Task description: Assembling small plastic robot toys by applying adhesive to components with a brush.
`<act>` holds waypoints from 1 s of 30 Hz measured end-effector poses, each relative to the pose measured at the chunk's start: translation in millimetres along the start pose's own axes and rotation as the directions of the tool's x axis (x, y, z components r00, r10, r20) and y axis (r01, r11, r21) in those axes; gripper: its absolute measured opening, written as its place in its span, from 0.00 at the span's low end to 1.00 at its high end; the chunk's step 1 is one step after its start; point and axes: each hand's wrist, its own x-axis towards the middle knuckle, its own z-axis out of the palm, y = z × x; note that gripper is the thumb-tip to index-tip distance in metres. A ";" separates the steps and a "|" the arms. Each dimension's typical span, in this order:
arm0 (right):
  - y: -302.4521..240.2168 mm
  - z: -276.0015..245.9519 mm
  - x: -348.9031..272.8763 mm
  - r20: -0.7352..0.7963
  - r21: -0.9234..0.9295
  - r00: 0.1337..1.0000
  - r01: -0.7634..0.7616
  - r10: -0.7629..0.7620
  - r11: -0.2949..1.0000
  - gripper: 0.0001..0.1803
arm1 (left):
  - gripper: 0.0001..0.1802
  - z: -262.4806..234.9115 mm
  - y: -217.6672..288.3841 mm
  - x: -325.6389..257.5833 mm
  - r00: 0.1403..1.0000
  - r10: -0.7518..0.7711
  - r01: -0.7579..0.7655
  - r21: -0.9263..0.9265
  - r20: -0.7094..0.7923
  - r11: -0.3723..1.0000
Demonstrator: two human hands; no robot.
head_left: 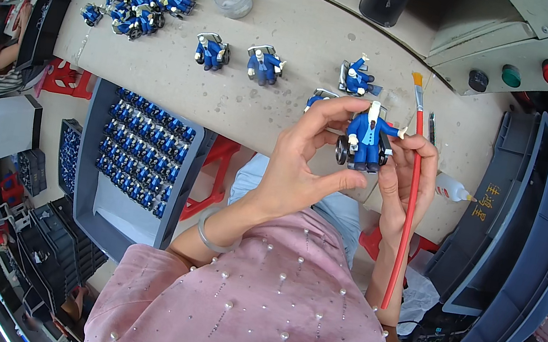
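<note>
1. Head view: blue-suited figurine (pixel 368 142) on black wheels, white head, held above the workbench (pixel 289 36) edge.
2. Left hand (pixel 304 165): thumb and fingers pinch the figurine's wheel side.
3. Right hand (pixel 402 185): closed around figurine and red paintbrush (pixel 411 187).

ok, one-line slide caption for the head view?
Both hands hold a blue-suited toy figure above a worktable; right hand also grips a red paintbrush, left hand pinches the toy.

One figurine in hand (pixel 367 139), four finished figurines (pixel 211 51) singly on the bench, one red brush (pixel 411 194), three push-buttons (pixel 511 75)
</note>
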 end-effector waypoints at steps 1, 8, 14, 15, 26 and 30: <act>-1.0 0.4 -0.1 -0.012 -0.012 1.000 -0.005 0.005 1.000 0.24 | 0.43 0.2 0.2 -0.1 1.000 0.000 0.000 0.000 0.000 1.000; -0.8 0.2 -0.6 -0.014 -0.023 1.000 -0.002 0.001 1.000 0.24 | 0.43 -0.3 -0.5 -1.0 1.000 -0.011 0.011 -0.014 0.010 1.000; -0.6 0.8 0.6 0.018 -0.003 0.999 0.033 -0.033 0.999 0.24 | 0.42 -1.1 -2.4 -2.0 1.000 -0.012 0.012 -0.036 0.013 0.999; -1.6 1.6 0.0 0.002 -0.015 1.000 0.021 -0.021 1.000 0.23 | 0.42 -1.3 -2.3 -2.3 1.000 -0.012 0.012 -0.040 0.010 0.999; -6.1 -21.0 40.4 0.096 -0.625 0.959 0.267 -0.267 0.734 0.12 | 0.41 -49.0 -15.4 -18.4 0.956 0.060 0.006 0.224 -0.287 0.975; -16.6 -6.0 58.4 0.246 -0.745 0.942 0.333 -0.227 0.578 0.12 | 0.37 -55.4 -25.2 -19.4 0.954 0.118 0.045 0.520 -0.276 0.853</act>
